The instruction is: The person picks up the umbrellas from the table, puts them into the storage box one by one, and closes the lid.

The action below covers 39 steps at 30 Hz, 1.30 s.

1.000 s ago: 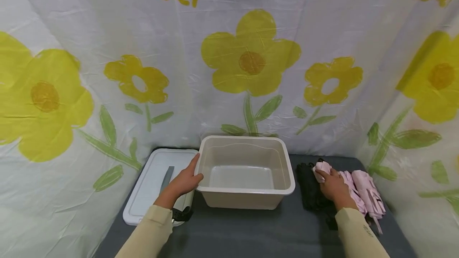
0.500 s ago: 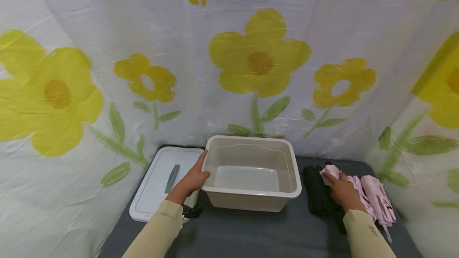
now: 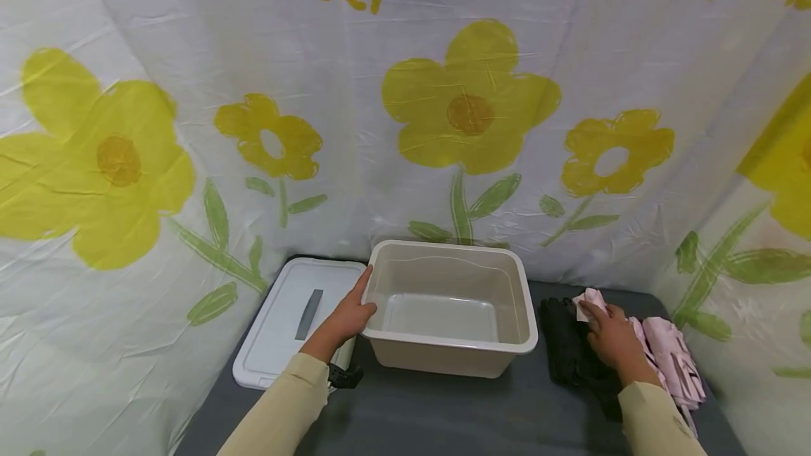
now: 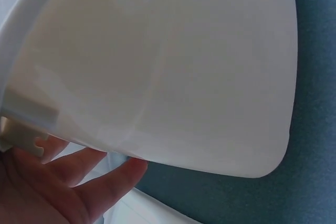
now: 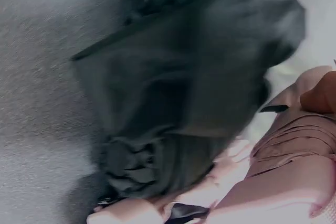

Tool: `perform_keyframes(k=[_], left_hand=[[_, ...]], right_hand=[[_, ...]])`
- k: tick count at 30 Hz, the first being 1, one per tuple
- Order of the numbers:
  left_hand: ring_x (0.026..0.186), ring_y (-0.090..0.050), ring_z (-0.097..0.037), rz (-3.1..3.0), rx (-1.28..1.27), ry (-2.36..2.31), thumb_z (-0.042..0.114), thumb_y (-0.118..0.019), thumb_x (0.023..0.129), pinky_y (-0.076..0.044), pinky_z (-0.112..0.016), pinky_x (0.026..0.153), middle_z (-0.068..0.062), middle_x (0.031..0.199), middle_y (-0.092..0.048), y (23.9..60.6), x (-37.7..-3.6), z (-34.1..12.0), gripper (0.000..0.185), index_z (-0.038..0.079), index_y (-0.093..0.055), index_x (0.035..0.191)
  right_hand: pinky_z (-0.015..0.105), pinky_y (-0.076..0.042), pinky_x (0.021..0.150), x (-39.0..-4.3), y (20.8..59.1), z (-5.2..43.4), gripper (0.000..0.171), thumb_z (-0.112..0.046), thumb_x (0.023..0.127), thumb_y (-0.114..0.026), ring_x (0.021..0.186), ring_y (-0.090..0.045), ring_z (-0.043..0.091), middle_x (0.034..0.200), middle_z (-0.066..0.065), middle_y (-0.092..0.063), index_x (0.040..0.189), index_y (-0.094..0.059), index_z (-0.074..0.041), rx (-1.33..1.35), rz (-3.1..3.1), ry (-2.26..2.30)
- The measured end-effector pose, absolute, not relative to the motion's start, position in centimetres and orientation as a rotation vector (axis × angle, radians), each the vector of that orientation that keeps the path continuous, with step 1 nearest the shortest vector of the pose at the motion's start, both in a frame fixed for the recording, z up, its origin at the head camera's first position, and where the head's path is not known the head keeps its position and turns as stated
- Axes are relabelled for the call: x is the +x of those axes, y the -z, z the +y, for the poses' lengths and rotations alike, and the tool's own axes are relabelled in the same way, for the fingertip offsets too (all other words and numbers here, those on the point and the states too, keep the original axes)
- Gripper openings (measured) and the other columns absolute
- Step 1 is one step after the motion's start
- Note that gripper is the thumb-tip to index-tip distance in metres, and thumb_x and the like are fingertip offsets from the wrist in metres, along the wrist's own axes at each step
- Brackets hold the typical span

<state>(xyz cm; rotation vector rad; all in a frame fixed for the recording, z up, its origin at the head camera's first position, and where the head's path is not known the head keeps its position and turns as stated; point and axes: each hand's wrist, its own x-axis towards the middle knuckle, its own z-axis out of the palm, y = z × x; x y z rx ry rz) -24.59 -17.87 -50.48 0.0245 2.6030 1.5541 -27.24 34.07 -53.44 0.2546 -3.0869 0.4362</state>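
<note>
A beige plastic storage bin stands upright in the middle of the head view, its inside bare. My left hand grips its left rim, the thumb at the near left corner. In the left wrist view, fingers curl at the edge of the bin's wall. Farther right, my right hand pinches the far end of a pink folded umbrella, whose lower part my hand and forearm hide. Close to its left lie black folded umbrellas. A second pink folded umbrella lies to its right.
Left of the bin, a white lid with a grey handle lies on the dark table. A white curtain printed with yellow flowers hangs behind the table and along both sides.
The whole head view has shifted, so the bin, lid and umbrellas appear farther right. My left hand stays on the bin's rim, and my right hand keeps its hold on the pink umbrella.
</note>
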Motion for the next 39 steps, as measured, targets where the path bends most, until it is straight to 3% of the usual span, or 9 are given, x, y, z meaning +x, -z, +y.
perform_keyframes(k=[15,26,39], left_hand=[[0.145,-0.024,-0.039,2.579,0.003,-1.537,0.007,-0.045,0.089,-0.03,-0.058,0.109,-0.017,0.162,-0.015,50.3,-24.7,-18.0,0.082,0.029,-0.006,0.157],[0.144,-0.025,-0.039,2.564,0.016,-1.56,0.006,-0.044,0.089,-0.03,-0.058,0.109,-0.017,0.162,-0.015,50.0,-24.5,-17.9,0.082,0.026,-0.005,0.158],[0.146,-0.022,-0.037,2.555,0.038,-1.582,0.003,-0.044,0.088,-0.027,-0.057,0.111,-0.016,0.162,-0.013,50.1,-24.6,-18.1,0.083,0.025,-0.004,0.158]], right_hand=[[0.062,-0.045,0.073,-26.6,49.1,31.8,0.061,-0.01,0.088,-0.05,0.104,-0.051,0.059,0.137,0.042,-0.029,0.147,-0.034,-0.01,0.274,-3.054,-0.66],[0.068,-0.043,0.084,-26.0,46.3,29.1,0.06,-0.011,0.09,-0.055,0.114,-0.047,0.056,0.139,0.037,-0.035,0.147,-0.038,-0.011,0.327,-2.976,-0.741],[0.073,-0.032,0.095,-25.7,41.9,25.4,0.061,-0.013,0.092,-0.057,0.129,-0.037,0.051,0.146,0.028,-0.038,0.15,-0.037,-0.017,0.475,-2.946,-0.866]])
